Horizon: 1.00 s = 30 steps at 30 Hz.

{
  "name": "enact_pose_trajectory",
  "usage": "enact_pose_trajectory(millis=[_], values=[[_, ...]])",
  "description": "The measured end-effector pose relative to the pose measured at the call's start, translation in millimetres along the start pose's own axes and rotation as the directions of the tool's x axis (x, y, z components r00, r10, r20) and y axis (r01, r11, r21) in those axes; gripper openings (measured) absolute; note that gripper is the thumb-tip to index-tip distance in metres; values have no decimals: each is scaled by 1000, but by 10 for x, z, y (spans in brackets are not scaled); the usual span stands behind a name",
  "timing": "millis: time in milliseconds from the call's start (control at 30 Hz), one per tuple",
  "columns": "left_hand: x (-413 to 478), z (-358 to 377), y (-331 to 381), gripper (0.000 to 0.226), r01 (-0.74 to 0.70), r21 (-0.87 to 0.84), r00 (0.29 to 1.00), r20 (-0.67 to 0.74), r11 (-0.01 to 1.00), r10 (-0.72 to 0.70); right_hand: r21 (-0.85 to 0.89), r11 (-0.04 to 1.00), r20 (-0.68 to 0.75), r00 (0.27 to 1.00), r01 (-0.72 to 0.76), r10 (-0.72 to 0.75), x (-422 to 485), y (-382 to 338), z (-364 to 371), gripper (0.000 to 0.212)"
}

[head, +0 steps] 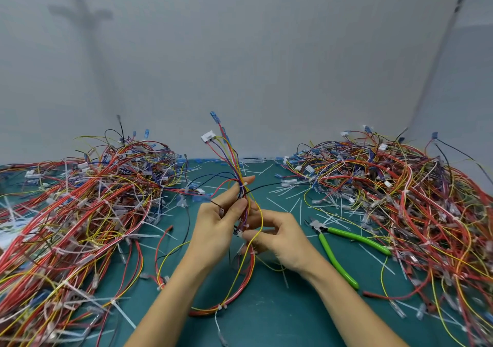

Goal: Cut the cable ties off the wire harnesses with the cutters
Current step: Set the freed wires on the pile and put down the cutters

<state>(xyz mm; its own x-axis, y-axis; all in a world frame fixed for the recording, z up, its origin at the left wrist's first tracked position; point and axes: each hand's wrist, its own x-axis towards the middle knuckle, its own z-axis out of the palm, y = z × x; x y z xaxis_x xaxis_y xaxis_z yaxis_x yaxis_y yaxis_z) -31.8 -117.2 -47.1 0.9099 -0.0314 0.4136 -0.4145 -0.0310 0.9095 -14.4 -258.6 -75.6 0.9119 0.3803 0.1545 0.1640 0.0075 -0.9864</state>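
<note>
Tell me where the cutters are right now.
In the head view, the green-handled cutters lie on the teal mat just to the right of the right hand, between it and the right-hand pile of harnesses; neither hand holds them.

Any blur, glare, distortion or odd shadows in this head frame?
Head view: soft even light, no glare; blurred cross-shaped shadow on the wall, upper left; wide-angle bending curves the table's far edge; left hand and right hand on the wire harness and the cutters are sharp; lower-left wire pile smears.
</note>
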Motion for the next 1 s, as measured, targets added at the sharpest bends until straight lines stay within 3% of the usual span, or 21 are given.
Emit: enact_pose_trajectory(millis=[133,267,400,500,567,700,800,900,1000], values=[[47,-23,-34,23,69,-97,980,-180,993,-85,83,996,-56,998,38,-33,-5,-57,-23,17],[71,-86,-76,9,59,-33,961,-270,998,-66,159,979,-192,977,125,-94,13,-118,-67,16],[69,-139,-87,40,192,18,980,-63,981,-190,190,964,-303,945,185,-121,30,-133,-118,17],[45,-143,-154,37,210,229,953,169,950,-252,237,947,-361,925,218,-123,40,-147,-169,15],[16,-118,-174,29,193,288,932,246,938,-267,288,928,-404,909,237,-107,43,-159,-212,18],[15,-132,-171,17,178,401,898,308,899,-315,359,897,-472,879,259,-65,49,-156,-270,30],[4,-139,-151,35,190,424,909,265,885,-322,398,879,-497,867,263,-34,54,-160,-297,31],[7,-166,-128,35,194,427,928,213,883,-306,428,862,-521,854,271,-9,50,-183,-354,21],[33,-254,-136,25,163,467,883,324,869,-340,461,843,-537,843,275,19,36,-198,-421,18]])
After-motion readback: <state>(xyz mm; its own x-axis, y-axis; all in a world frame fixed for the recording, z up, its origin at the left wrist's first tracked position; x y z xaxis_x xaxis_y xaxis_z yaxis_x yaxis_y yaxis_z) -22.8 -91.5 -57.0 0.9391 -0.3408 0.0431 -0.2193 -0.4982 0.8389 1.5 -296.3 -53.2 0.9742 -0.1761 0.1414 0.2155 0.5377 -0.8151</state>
